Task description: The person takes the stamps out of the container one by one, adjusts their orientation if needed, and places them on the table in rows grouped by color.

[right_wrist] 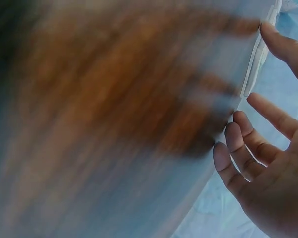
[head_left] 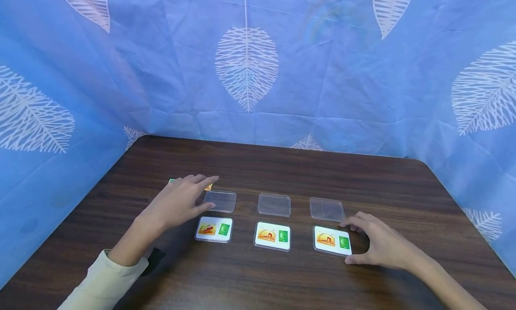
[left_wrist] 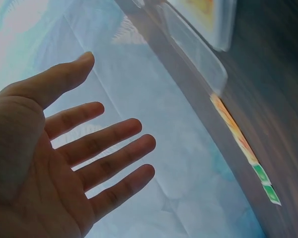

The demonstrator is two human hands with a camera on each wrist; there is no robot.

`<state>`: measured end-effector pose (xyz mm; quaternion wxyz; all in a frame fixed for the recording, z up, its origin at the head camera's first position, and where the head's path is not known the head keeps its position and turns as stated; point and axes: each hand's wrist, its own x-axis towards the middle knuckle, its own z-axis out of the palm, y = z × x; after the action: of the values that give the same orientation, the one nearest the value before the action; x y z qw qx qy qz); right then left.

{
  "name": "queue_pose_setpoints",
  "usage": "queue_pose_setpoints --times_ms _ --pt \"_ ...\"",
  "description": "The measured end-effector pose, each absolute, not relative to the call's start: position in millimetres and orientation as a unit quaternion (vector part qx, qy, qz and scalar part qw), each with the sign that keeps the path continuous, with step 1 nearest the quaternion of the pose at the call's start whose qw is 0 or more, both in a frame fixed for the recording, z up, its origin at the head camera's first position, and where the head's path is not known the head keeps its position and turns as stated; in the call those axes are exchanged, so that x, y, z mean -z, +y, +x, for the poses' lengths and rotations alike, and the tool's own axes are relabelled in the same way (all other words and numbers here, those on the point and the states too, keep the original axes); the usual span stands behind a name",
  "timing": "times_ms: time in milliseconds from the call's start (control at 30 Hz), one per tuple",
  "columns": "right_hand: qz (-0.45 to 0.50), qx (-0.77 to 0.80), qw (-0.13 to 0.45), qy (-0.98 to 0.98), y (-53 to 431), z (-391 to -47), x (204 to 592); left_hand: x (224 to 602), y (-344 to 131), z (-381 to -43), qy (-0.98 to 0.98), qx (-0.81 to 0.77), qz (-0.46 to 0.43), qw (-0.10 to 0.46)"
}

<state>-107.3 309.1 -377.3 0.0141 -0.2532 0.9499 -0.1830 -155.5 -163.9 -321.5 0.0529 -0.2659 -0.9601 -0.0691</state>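
Observation:
My left hand [head_left: 181, 201] hovers at the table's left with its fingers spread and nothing in them. Beneath it, partly hidden, lie small orange-and-green cards [left_wrist: 233, 129], beside a clear plastic lid [head_left: 223, 201]. Nearer me sits a left case [head_left: 213, 229] holding a white insert with orange and green stamp-like pictures. My right hand [head_left: 376, 241] is beside the similar right case [head_left: 332, 240], thumb tip at its near right corner and index fingertip by its far right corner. Those fingers stay apart in the right wrist view [right_wrist: 263, 163].
A matching middle case [head_left: 272, 236] lies between the other two. Behind the row are a middle clear lid [head_left: 274, 204] and a right clear lid [head_left: 327, 209]. Blue cloth [head_left: 282, 86] with white leaf prints hangs around the dark wooden table [head_left: 242, 278].

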Motion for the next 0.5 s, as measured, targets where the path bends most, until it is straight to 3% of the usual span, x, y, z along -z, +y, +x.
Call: queue_pose_setpoints --times_ms 267,500 --pt "-0.254 0.226 0.042 0.939 312.6 -108.0 378.9 319.5 -139.4 -157.2 -0.952 0.058 -0.295 0.054" --pt "-0.216 0.251 0.063 0.941 312.2 -108.9 381.1 320.0 -118.9 -160.1 -0.941 0.053 -0.319 0.1"
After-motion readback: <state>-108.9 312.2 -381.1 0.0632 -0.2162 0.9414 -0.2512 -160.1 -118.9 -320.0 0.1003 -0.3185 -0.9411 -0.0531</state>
